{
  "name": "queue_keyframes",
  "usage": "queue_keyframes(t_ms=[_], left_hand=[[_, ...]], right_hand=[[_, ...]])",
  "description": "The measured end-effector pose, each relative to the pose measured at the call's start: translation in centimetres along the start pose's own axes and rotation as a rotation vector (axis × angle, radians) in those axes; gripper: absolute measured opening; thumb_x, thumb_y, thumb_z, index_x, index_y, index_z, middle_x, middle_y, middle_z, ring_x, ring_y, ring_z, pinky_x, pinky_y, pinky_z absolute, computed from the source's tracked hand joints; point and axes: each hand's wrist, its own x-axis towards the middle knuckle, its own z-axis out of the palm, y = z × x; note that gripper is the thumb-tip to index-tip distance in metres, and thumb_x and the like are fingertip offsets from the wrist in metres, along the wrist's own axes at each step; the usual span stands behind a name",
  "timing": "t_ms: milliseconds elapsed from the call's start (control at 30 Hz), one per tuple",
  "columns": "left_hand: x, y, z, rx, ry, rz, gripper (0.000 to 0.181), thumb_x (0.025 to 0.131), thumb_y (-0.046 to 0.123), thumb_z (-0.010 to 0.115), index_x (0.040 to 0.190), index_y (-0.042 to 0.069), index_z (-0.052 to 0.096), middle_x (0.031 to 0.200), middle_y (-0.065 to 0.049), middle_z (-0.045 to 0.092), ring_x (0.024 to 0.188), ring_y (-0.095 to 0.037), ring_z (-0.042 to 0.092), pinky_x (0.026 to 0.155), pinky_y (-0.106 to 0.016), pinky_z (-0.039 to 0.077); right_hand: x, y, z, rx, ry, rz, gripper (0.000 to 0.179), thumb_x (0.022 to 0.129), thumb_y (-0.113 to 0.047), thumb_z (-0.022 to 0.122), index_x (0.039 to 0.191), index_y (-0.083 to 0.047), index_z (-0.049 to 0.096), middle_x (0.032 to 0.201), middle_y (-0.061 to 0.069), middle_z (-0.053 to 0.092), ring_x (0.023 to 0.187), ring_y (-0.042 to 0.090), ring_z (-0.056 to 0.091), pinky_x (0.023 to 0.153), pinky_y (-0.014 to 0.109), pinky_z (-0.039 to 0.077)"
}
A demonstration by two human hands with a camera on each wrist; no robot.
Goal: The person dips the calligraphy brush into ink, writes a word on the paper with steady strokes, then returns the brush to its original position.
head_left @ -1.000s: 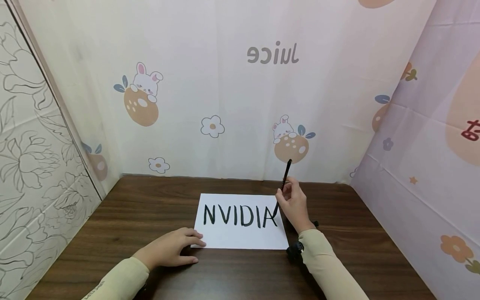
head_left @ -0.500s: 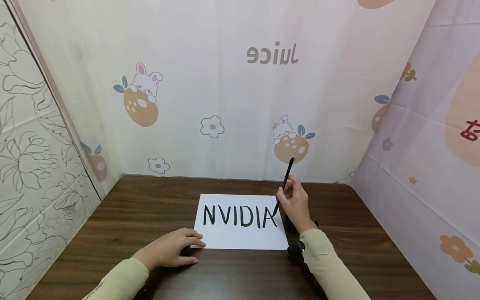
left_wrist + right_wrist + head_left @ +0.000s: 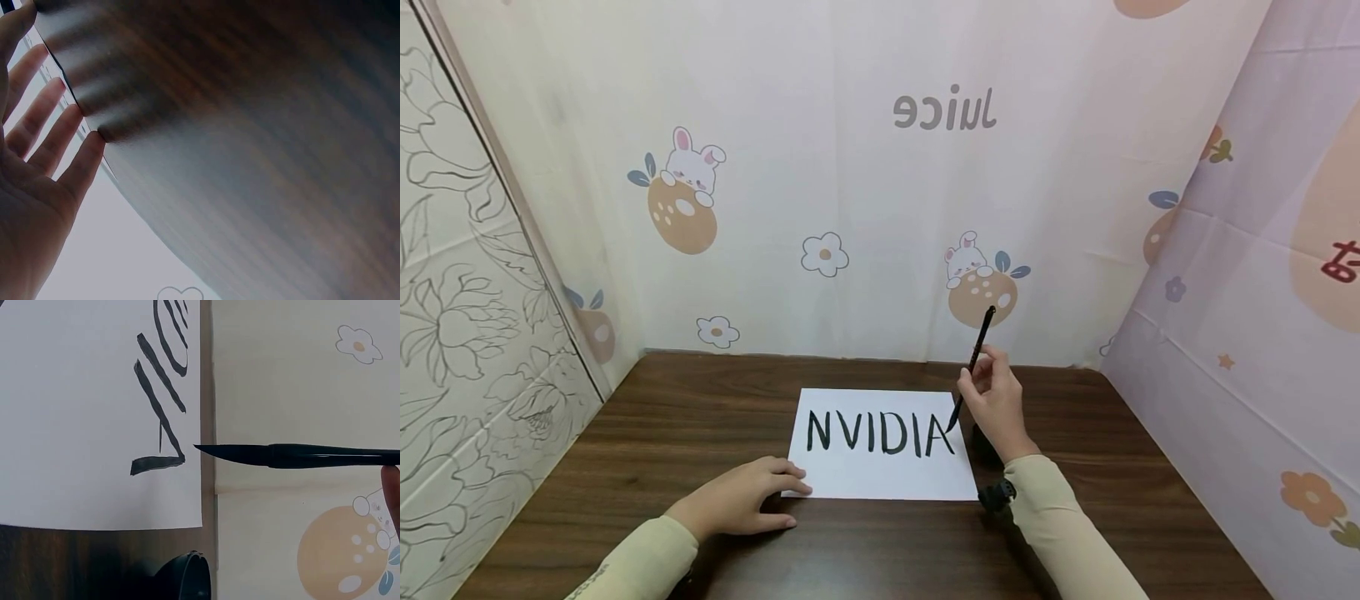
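My right hand pinches a black writing brush, its handle slanting up to the right. In the right wrist view the brush's dark pointed bristles appear lifted above the paper near the last letter. The white sheet of paper bears "NVIDIA" in black brush strokes. My left hand rests at the paper's lower left corner with its fingers spread; in the left wrist view its fingers extend toward the table.
A small black cup stands just beyond the paper's right edge, partly hidden by my right hand in the head view. The brown wooden table meets a printed curtain at its back edge. More curtains hang at both sides.
My right hand and the brush have moved slightly right and away from me. More of the black cup shows under the hand. My left hand and the lettering look the same.
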Motion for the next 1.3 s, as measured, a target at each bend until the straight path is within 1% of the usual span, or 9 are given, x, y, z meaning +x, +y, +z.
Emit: queue_keyframes(t_ms=[167,333,567,733,867,967,1100,1300], left_hand=[[0.0,-0.1,0.0,-0.001,0.001,-0.001,0.034,0.093,0.035,0.073,0.123,0.02,0.07,0.128,-0.004,0.062,0.117,-0.022,0.059,0.095,-0.042,0.052],[0.0,0.0,0.0,-0.002,-0.007,-0.008,0.034,0.093,0.035,0.073,0.123,0.02,0.07,0.128,-0.004,0.062,0.118,-0.022,0.059,0.096,-0.042,0.051],[0.0,0.1,0.0,-0.001,-0.014,-0.015,0.034,0.093,0.035,0.073,0.123,0.021,0.07,0.129,-0.004,0.062,0.118,-0.022,0.058,0.096,-0.042,0.051],[0.0,0.0,0.0,0.005,-0.016,-0.016,0.034,0.093,0.034,0.074,0.123,0.02,0.07,0.128,-0.004,0.062,0.118,-0.022,0.058,0.097,-0.042,0.051],[0.1,0.0,0.1,0.004,-0.018,-0.016,0.034,0.092,0.034,0.074,0.123,0.019,0.07,0.128,-0.005,0.062,0.118,-0.022,0.059,0.097,-0.042,0.051],[0.1,0.1,-0.1,-0.001,-0.018,-0.016,0.034,0.092,0.033,0.074,0.123,0.019,0.07,0.128,-0.004,0.062,0.118,-0.022,0.059,0.097,-0.042,0.051],[0.1,0.2,-0.3,-0.004,-0.025,-0.018,0.034,0.093,0.033,0.074,0.123,0.019,0.07,0.128,-0.004,0.062,0.118,-0.022,0.058,0.096,-0.041,0.051],[0.1,0.3,-0.3,-0.007,-0.036,-0.024,0.034,0.094,0.034,0.072,0.124,0.019,0.07,0.129,-0.005,0.061,0.118,-0.023,0.058,0.097,-0.042,0.051]], right_hand=[[0.3,-0.1,-0.5,0.005,-0.001,-0.01,0.046,0.087,0.005,0.069,0.128,0.001,0.05,0.086,0.008,0.057,0.066,0.013,0.055,0.059,0.011,0.045],[0.6,-0.4,-1.4,0.001,-0.004,0.012,0.047,0.087,0.004,0.07,0.129,0.001,0.05,0.087,0.009,0.057,0.067,0.013,0.055,0.061,0.01,0.045],[0.9,-0.6,-3.2,0.017,0.002,0.092,0.049,0.089,0.002,0.07,0.132,0.003,0.048,0.09,0.01,0.056,0.077,0.013,0.053,0.062,0.009,0.043],[1.0,-0.6,-4.4,0.022,0.002,0.16,0.048,0.092,-0.002,0.069,0.135,0.003,0.047,0.092,0.01,0.056,0.078,0.009,0.052,0.061,0.009,0.041],[1.2,-0.6,-5.1,0.011,-0.01,0.197,0.048,0.094,-0.004,0.068,0.136,0.003,0.047,0.091,0.009,0.056,0.077,0.009,0.053,0.066,0.009,0.043],[1.4,-0.5,-5.5,0.0,-0.038,0.232,0.049,0.095,-0.006,0.067,0.138,0.002,0.046,0.092,0.009,0.056,0.076,0.009,0.054,0.064,0.01,0.043],[1.7,-0.3,-6.2,-0.01,-0.098,0.277,0.053,0.097,-0.011,0.066,0.143,-0.001,0.042,0.093,0.007,0.056,0.071,0.01,0.057,0.057,0.015,0.044],[2.2,-0.1,-7.4,0.007,-0.213,0.353,0.059,0.1,-0.02,0.064,0.148,-0.005,0.034,0.093,0.009,0.058,0.067,0.019,0.064,0.055,0.024,0.05]])
